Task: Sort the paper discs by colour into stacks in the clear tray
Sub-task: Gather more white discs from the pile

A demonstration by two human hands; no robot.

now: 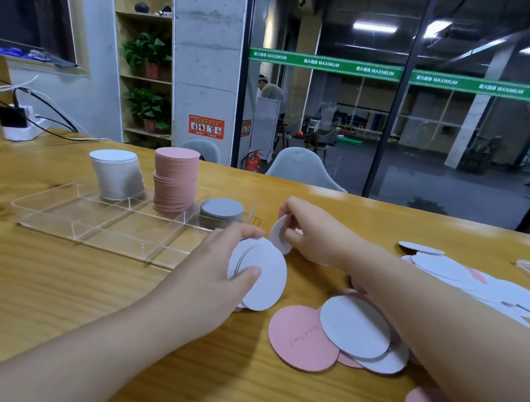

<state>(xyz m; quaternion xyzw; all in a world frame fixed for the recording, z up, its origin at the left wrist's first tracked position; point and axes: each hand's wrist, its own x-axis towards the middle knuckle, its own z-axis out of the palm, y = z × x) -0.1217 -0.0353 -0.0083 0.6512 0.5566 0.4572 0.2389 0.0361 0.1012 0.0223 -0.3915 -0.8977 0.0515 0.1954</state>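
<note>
Loose pink and white discs (345,336) lie at the near right of the bench (60,293). Left hand (218,267) pinches a small white pile (263,279); right hand (309,229) pinches one white disc (280,236). Farther, in the clear tray (79,213), the tall pink stack (176,180) leans and may topple if bumped.

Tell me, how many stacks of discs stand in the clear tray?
3: a white stack far left, a pink stack beside it, and a low grey stack nearest the hands.
</note>
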